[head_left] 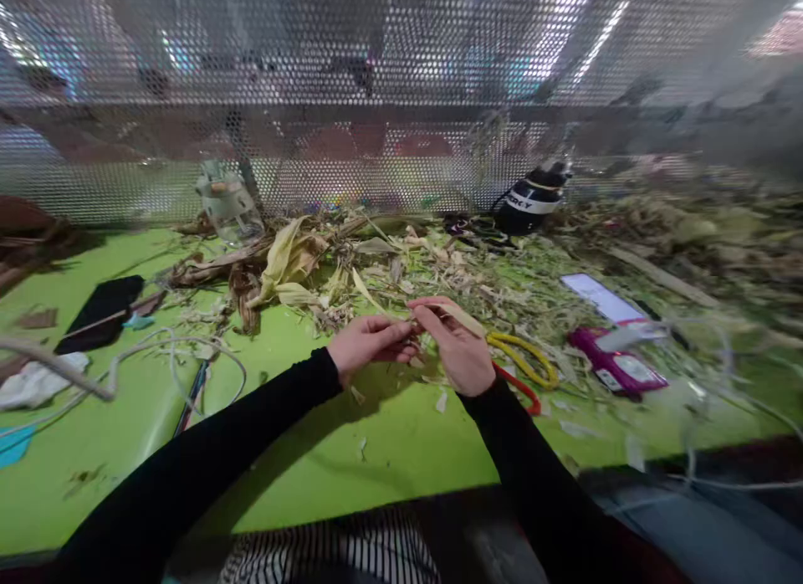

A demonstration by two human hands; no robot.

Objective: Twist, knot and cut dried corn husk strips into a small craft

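Both hands meet above the green table [339,475], fingertips pinched together. A pale dry leaf strip [464,320] lies across the fingers of my right hand [455,341], which are closed on it. My left hand [370,343] has its thumb pressed to its fingers at the same spot; another thin pale piece [367,291] rises behind its fingertips, but what exactly the fingers grip is too small to make out. Yellow-handled [530,360] and red-handled [520,387] tools lie beside my right wrist, partly hidden by it.
Dry leaves [285,262] and scraps are heaped behind the hands. At the right are a magenta device [618,362] and a lit phone [602,298]. A black phone [104,312], cables and a clear bottle [232,207] are left; a black bottle [530,203] stands by the perforated screen.
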